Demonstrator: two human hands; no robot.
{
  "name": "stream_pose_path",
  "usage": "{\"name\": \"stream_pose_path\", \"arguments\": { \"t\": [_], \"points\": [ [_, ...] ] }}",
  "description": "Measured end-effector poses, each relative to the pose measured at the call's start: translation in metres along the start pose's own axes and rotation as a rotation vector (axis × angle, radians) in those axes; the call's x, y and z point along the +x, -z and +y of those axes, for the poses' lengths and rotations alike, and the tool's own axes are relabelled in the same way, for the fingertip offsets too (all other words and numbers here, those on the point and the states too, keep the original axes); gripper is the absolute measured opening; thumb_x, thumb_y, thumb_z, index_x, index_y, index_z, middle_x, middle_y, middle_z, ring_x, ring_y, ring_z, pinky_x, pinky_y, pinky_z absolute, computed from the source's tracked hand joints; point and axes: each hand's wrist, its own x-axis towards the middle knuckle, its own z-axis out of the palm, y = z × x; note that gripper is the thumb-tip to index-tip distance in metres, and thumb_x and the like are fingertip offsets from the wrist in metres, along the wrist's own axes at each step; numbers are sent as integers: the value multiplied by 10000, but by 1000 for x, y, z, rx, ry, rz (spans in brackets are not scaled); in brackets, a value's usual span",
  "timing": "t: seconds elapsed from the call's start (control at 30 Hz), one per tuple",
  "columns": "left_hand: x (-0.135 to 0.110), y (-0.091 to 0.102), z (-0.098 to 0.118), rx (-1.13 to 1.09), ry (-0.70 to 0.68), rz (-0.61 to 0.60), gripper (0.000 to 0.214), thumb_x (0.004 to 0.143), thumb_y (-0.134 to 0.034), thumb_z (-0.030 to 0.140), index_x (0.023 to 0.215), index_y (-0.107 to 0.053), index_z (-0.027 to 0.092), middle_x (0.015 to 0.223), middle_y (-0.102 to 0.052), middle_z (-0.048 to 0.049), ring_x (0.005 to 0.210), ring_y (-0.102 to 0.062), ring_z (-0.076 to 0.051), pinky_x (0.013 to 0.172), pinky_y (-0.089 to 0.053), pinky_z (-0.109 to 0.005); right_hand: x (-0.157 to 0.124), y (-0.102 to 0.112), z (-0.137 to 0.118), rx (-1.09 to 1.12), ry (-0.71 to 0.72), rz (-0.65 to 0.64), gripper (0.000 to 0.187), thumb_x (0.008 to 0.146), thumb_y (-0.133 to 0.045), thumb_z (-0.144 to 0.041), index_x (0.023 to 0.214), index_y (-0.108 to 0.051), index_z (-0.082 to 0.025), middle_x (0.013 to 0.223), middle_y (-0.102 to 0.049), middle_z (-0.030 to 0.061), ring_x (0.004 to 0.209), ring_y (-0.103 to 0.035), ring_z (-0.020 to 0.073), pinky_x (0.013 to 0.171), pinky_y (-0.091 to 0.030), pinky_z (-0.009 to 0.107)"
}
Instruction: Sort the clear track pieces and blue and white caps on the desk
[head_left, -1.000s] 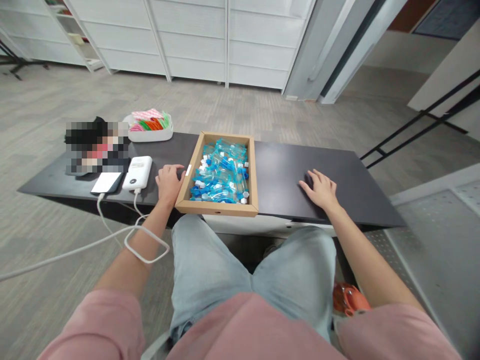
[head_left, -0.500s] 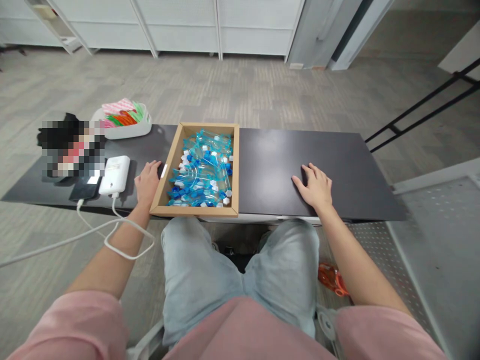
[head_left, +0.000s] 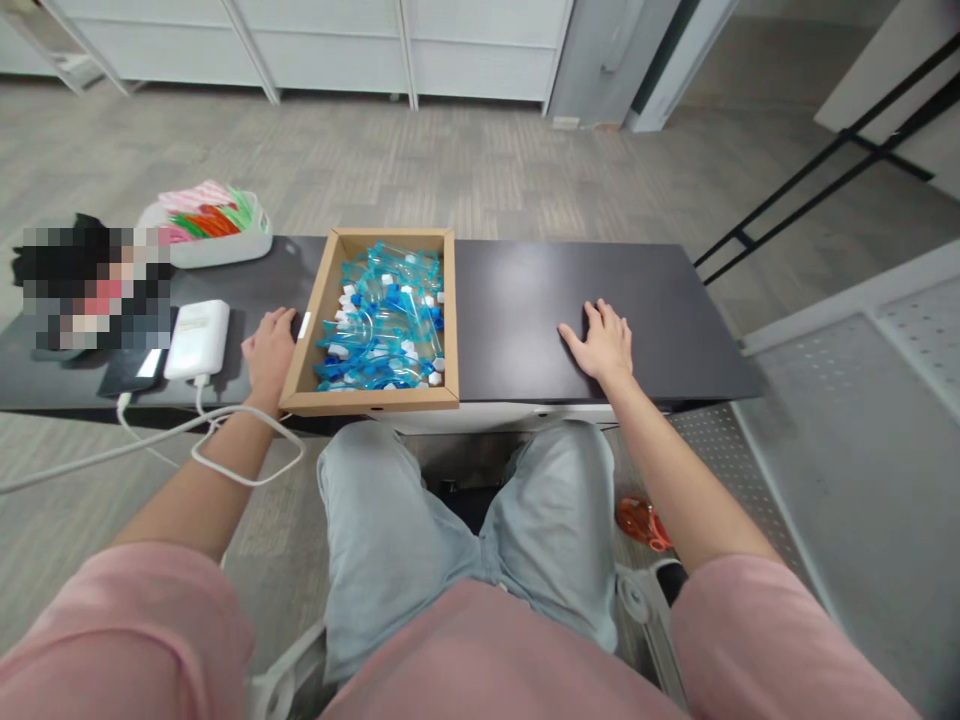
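A shallow cardboard box [head_left: 315, 320] sits on the dark table [head_left: 517, 320], filled with several clear blue plastic tubes [head_left: 382, 320] and white and blue caps. My left hand [head_left: 270, 350] rests flat on the table, fingers loosely out, touching the box's left side. Lying palm down on bare tabletop to the right of the box is my right hand [head_left: 600, 345], fingers spread and holding nothing.
A white power bank [head_left: 197, 338] and a phone [head_left: 135, 368] lie left of my left hand, their white cables [head_left: 225, 440] hanging off the front edge. A white tub of coloured items [head_left: 214, 222] stands at the back left. Black bar frame [head_left: 810, 170] at right.
The view has tilted down and shifted, so table and box sit further left in the picture. Both hands stay in place on the table.
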Motion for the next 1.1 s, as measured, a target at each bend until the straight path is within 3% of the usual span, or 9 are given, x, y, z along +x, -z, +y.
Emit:
{"name": "stream_pose_path", "arguments": {
  "t": [0.4,1.1],
  "points": [
    [-7,7,11,-36,-27,0,576,1150,-419,239,1700,-563,146,1855,-470,-232,1749,-388,-340,1373,-316,-568,4,1,-5,-10,-7,23,891,1115,-493,-678,1819,-470,-132,1934,-362,215,1803,-315,384,1482,-201,632],
    [-9,10,14,-12,-24,-10,594,1137,-383,251,1697,-542,129,1856,-462,-231,1687,-438,-305,1357,-329,-508,7,-2,-3,-11,-6,65,858,1102,-513,-673,1786,-525,-155,1903,-417,219,1763,-365,402,1448,-259,640]
  ]
}}
